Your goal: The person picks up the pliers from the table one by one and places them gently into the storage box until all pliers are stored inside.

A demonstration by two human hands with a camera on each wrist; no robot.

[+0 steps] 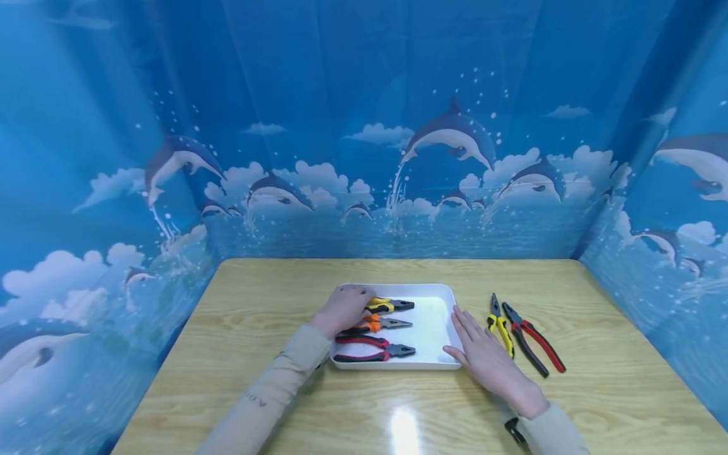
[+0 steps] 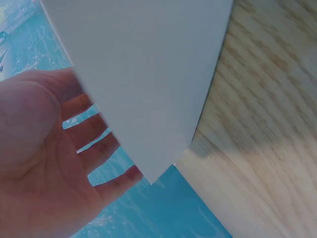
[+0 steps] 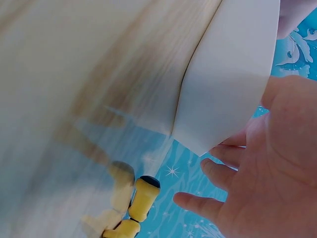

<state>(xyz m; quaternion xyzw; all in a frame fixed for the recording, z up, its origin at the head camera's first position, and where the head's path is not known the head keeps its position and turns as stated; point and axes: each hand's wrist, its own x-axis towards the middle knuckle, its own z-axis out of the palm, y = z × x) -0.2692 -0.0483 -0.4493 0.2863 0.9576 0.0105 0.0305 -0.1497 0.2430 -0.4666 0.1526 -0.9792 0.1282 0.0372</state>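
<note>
I have a shallow, white, rectangular tray (image 1: 433, 325) with rounded corners on my head feed, sitting flat on the bench (image 1: 273, 278), its long sides running left to right. Three pliers lie in its left and middle part, one behind another, noses pointing right. Farthest from me are the yellow-and-black pliers (image 1: 388, 306), with a dark head and handles partly hidden from me. The orange-and-black pliers (image 1: 373, 325) lie between the other two; their grey nose tapers long, and their handle ends are covered. Nearest, the red-and-black pliers (image 1: 394, 350) show a blunt dark head and spread handles.
</note>
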